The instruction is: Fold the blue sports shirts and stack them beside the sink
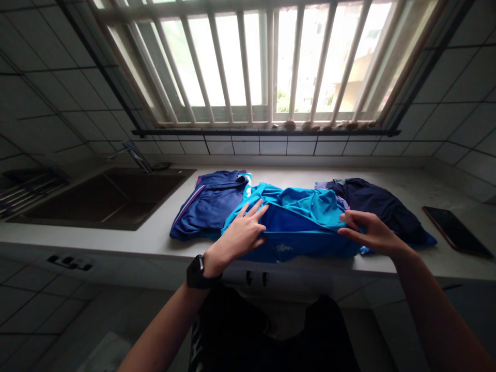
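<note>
A bright blue garment [310, 204] lies in the middle of the counter, partly folded. Its darker blue front part carries a small white print and hangs over the counter edge. My left hand [243, 230], with a black watch on the wrist, rests on the left of the garment with its fingers spread. At the garment's right edge, my right hand [366, 230] pinches the cloth between thumb and fingers. Folded navy clothing [220, 199] with a striped edge sits to the left, touching the blue garment. On the right is a dark navy pile of clothes [375, 206].
A dark sink [112, 199] with a metal tap [137, 156] is set into the white counter [391, 168] on the left. A phone [457, 230] lies at the far right. Behind the counter is a barred window [240, 67], with small objects along its sill.
</note>
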Action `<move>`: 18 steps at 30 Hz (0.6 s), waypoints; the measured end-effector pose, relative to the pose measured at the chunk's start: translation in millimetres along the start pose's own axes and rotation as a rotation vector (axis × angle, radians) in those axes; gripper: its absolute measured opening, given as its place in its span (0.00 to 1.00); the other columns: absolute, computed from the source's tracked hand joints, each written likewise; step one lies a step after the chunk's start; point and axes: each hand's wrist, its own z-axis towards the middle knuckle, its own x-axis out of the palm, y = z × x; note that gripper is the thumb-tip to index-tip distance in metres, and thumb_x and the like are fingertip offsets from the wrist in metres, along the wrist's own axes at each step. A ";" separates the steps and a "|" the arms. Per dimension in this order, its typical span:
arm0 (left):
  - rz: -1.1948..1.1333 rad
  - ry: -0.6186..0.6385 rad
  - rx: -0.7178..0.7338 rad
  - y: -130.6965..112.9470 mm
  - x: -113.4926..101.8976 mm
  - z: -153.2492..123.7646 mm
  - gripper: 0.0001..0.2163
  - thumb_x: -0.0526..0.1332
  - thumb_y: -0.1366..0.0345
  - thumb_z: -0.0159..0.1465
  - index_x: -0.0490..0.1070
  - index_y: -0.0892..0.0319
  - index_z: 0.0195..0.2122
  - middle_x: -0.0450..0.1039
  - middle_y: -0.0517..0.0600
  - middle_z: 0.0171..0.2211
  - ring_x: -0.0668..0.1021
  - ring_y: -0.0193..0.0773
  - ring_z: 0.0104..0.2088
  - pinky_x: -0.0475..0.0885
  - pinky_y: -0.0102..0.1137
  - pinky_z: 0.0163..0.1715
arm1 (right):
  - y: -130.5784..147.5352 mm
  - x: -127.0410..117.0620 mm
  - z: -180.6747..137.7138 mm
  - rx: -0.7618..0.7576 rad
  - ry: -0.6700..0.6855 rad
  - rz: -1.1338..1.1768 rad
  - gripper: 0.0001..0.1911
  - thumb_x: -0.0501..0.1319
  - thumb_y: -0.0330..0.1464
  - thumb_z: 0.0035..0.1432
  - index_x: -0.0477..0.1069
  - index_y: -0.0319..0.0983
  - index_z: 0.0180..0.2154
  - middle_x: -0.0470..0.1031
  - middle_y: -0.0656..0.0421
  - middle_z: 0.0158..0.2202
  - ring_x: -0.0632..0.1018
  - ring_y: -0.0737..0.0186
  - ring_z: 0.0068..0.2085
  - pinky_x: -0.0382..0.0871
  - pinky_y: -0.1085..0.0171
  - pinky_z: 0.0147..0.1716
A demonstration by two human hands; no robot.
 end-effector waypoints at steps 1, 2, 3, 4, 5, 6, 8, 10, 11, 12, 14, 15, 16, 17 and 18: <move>0.020 -0.050 -0.033 -1.3 -1.4 -0.9 0.05 0.66 0.67 0.64 0.82 0.59 0.35 0.58 0.60 0.73 0.57 0.63 0.74 0.57 0.60 0.70 | 0.4 2.1 1.4 0.009 -0.009 -0.044 0.23 0.68 0.51 0.58 0.64 0.43 0.26 0.71 0.59 0.26 0.72 0.61 0.29 0.70 0.64 0.28; 0.034 -0.104 -0.063 -2.9 -2.6 -1.3 0.05 0.65 0.68 0.64 0.82 0.59 0.34 0.56 0.59 0.74 0.56 0.64 0.74 0.57 0.60 0.71 | 0.7 4.3 2.8 0.015 -0.014 -0.087 0.18 0.68 0.49 0.58 0.69 0.44 0.30 0.74 0.58 0.29 0.75 0.59 0.30 0.72 0.64 0.30; 0.041 -0.158 -0.093 -4.9 -3.6 -1.3 0.06 0.64 0.68 0.64 0.82 0.59 0.34 0.56 0.58 0.74 0.55 0.63 0.75 0.57 0.59 0.71 | 1.1 6.6 4.4 0.021 -0.006 -0.132 0.14 0.68 0.47 0.58 0.73 0.44 0.34 0.77 0.57 0.31 0.78 0.58 0.33 0.74 0.63 0.32; 0.044 -0.217 -0.128 -6.9 -4.6 -0.8 0.06 0.63 0.69 0.65 0.82 0.59 0.35 0.56 0.58 0.74 0.55 0.63 0.75 0.58 0.58 0.71 | 1.7 8.7 6.1 0.031 0.011 -0.184 0.12 0.66 0.44 0.58 0.76 0.43 0.38 0.80 0.57 0.34 0.81 0.56 0.35 0.75 0.63 0.34; 0.046 -0.279 -0.168 -8.7 -5.6 0.0 0.07 0.63 0.69 0.65 0.82 0.59 0.37 0.58 0.58 0.73 0.57 0.62 0.74 0.60 0.57 0.71 | 2.4 10.6 7.9 0.047 0.028 -0.243 0.12 0.64 0.42 0.59 0.78 0.43 0.41 0.81 0.57 0.34 0.82 0.55 0.36 0.76 0.62 0.36; 0.050 -0.342 -0.216 -10.0 -6.6 1.1 0.08 0.62 0.68 0.66 0.82 0.59 0.39 0.59 0.59 0.72 0.60 0.61 0.73 0.62 0.55 0.70 | 3.3 12.3 9.8 0.066 0.037 -0.301 0.13 0.62 0.40 0.60 0.79 0.43 0.42 0.82 0.57 0.34 0.83 0.55 0.35 0.76 0.60 0.37; 0.057 -0.462 -0.318 -10.0 -8.6 4.0 0.10 0.61 0.67 0.67 0.81 0.61 0.44 0.62 0.62 0.70 0.66 0.59 0.69 0.66 0.53 0.68 | 5.0 14.7 13.8 0.089 0.003 -0.378 0.15 0.58 0.38 0.60 0.82 0.42 0.40 0.83 0.56 0.33 0.83 0.54 0.35 0.77 0.58 0.40; 0.043 -0.534 -0.395 -5.9 -10.5 7.4 0.11 0.61 0.64 0.68 0.80 0.62 0.46 0.64 0.63 0.67 0.70 0.58 0.66 0.68 0.51 0.66 | 6.3 15.9 17.8 0.066 -0.076 -0.380 0.17 0.57 0.39 0.61 0.83 0.42 0.41 0.84 0.54 0.38 0.83 0.52 0.40 0.77 0.56 0.44; 0.021 -0.540 -0.415 -2.8 -11.4 9.1 0.12 0.60 0.63 0.69 0.79 0.62 0.47 0.66 0.63 0.66 0.71 0.57 0.64 0.69 0.50 0.65 | 6.9 16.0 19.7 0.046 -0.114 -0.361 0.17 0.57 0.39 0.62 0.84 0.42 0.41 0.84 0.54 0.40 0.83 0.51 0.42 0.76 0.56 0.47; -0.012 -0.532 -0.422 0.6 -12.3 10.9 0.12 0.60 0.63 0.69 0.78 0.62 0.49 0.67 0.63 0.64 0.73 0.56 0.62 0.70 0.49 0.64 | 7.5 15.9 21.4 0.031 -0.146 -0.337 0.18 0.57 0.40 0.63 0.84 0.42 0.41 0.84 0.53 0.41 0.83 0.51 0.44 0.76 0.56 0.48; -0.107 -0.515 -0.409 6.2 -14.2 14.5 0.14 0.60 0.62 0.69 0.76 0.62 0.51 0.69 0.61 0.63 0.75 0.53 0.60 0.72 0.46 0.62 | 8.7 15.7 24.6 0.037 -0.196 -0.291 0.18 0.57 0.40 0.62 0.84 0.41 0.41 0.83 0.53 0.44 0.82 0.52 0.45 0.75 0.57 0.48; -0.163 -0.524 -0.393 7.8 -15.4 16.3 0.13 0.59 0.62 0.70 0.76 0.62 0.51 0.70 0.60 0.62 0.76 0.51 0.59 0.73 0.43 0.61 | 9.3 15.7 26.3 0.061 -0.218 -0.273 0.18 0.57 0.40 0.62 0.84 0.41 0.42 0.83 0.53 0.45 0.82 0.52 0.44 0.75 0.58 0.46; -0.217 -0.545 -0.370 8.4 -16.7 18.3 0.13 0.59 0.62 0.70 0.76 0.62 0.51 0.70 0.60 0.61 0.77 0.49 0.58 0.73 0.41 0.61 | 9.9 16.0 27.9 0.095 -0.237 -0.257 0.19 0.57 0.39 0.61 0.84 0.40 0.43 0.82 0.53 0.45 0.81 0.53 0.43 0.75 0.58 0.44; -0.267 -0.576 -0.342 8.1 -18.3 20.4 0.12 0.58 0.63 0.71 0.76 0.61 0.50 0.71 0.58 0.60 0.77 0.47 0.57 0.73 0.39 0.60 | 10.5 16.5 29.7 0.134 -0.255 -0.245 0.19 0.56 0.37 0.60 0.83 0.40 0.45 0.82 0.53 0.45 0.81 0.54 0.40 0.74 0.58 0.42; -0.309 -0.610 -0.312 7.1 -20.0 22.7 0.11 0.58 0.64 0.71 0.77 0.60 0.48 0.73 0.57 0.58 0.78 0.45 0.55 0.73 0.38 0.59 | 11.2 17.3 31.6 0.168 -0.276 -0.235 0.20 0.55 0.36 0.59 0.83 0.39 0.45 0.82 0.53 0.44 0.80 0.55 0.37 0.74 0.59 0.40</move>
